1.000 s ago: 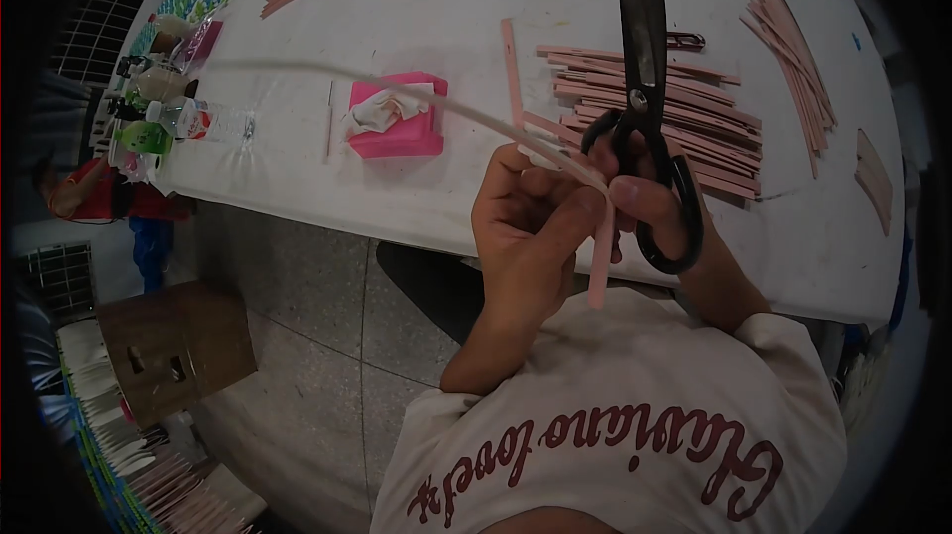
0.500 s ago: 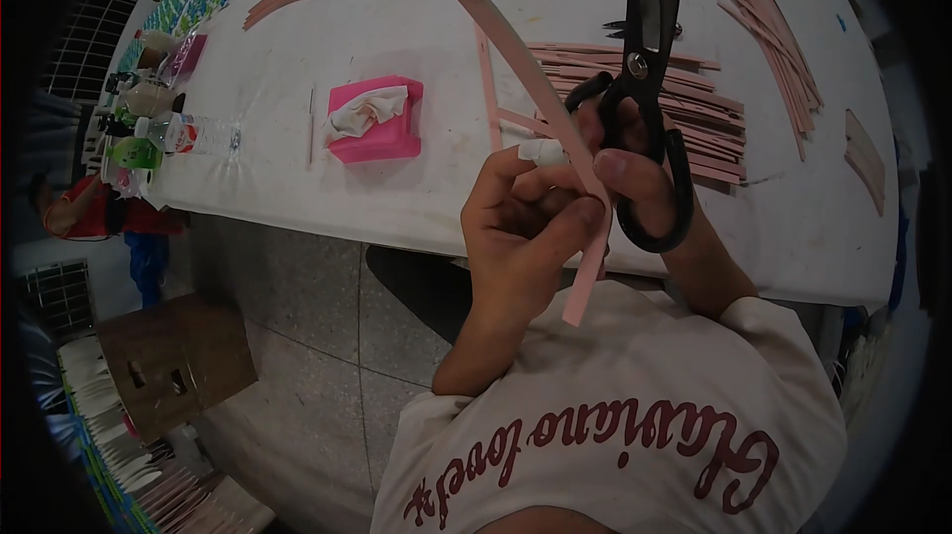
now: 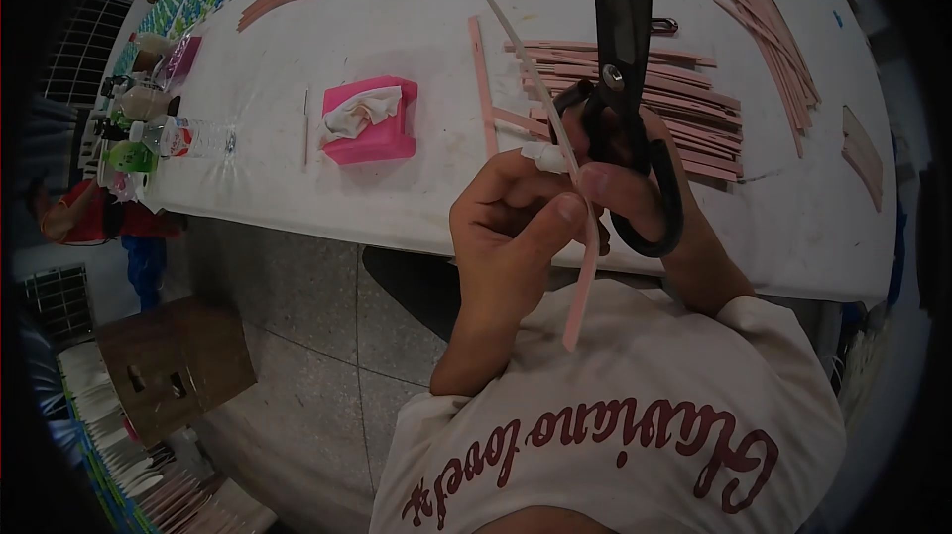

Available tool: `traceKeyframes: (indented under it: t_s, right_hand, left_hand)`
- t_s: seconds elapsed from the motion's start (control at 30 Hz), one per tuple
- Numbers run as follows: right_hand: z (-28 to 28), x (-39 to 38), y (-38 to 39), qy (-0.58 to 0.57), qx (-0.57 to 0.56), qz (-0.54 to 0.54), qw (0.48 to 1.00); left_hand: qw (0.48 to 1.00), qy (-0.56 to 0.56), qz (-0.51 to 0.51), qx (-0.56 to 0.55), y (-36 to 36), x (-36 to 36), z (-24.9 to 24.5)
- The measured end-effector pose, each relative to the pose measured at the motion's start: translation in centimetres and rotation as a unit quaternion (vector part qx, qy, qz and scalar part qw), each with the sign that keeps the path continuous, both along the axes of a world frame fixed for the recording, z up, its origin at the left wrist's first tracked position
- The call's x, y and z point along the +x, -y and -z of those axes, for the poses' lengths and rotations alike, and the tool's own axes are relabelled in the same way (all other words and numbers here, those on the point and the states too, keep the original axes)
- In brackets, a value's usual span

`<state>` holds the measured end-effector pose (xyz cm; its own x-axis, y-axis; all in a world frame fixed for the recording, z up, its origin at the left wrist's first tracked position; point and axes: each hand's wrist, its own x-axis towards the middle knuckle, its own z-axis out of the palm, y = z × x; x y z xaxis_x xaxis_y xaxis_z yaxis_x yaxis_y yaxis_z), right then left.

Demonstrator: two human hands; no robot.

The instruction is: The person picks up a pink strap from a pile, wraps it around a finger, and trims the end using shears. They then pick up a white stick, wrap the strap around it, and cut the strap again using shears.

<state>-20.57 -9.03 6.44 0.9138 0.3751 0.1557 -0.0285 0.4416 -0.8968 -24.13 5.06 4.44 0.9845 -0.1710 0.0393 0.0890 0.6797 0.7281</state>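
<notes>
Right of the pink box [image 3: 387, 143], your left hand [image 3: 506, 227] is clamped on the strip [image 3: 580, 298], which hangs past your fingers. Your right hand [image 3: 635, 185] grips the scissors [image 3: 612, 58], thumb at the strip, near the pile [image 3: 699, 116].

The top edge cuts off the tips of my scissors [image 3: 613, 78] and the far end of my strip [image 3: 585, 281]. My right hand's [image 3: 625, 195] rear fingers are partly hidden by the handles, and where my left hand [image 3: 506, 237] pinches, its thumb covers some of the strip. Scissors and hand hide part of the pile [image 3: 699, 118]. The bottle's [image 3: 178, 137] label is too small to read.
</notes>
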Motion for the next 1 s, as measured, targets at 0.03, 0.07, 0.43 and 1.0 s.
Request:
traceKeyframes:
  t_s: [0.03,0.07,0.43,1.0]
  right_hand:
    - [-0.2,0.0,-0.2,-0.001,0.000,0.000,1.000]
    - [-0.4,-0.1,-0.5,0.011,0.007,0.015,1.000]
    - [0.0,-0.1,0.3,0.048,-0.126,0.032,0.990]
    - [-2.3,-2.4,3.0,0.262,-0.527,0.156,0.793]
  left_hand:
    - [1.000,-0.001,0.000,0.000,0.0,0.0,-0.3]
    - [0.999,-0.019,0.012,-0.040,0.0,0.1,-0.9]
    - [0.998,0.035,-0.027,-0.053,-0.1,-0.1,-0.8]
    - [0.979,0.135,-0.151,-0.011,-1.4,-0.3,-0.6]
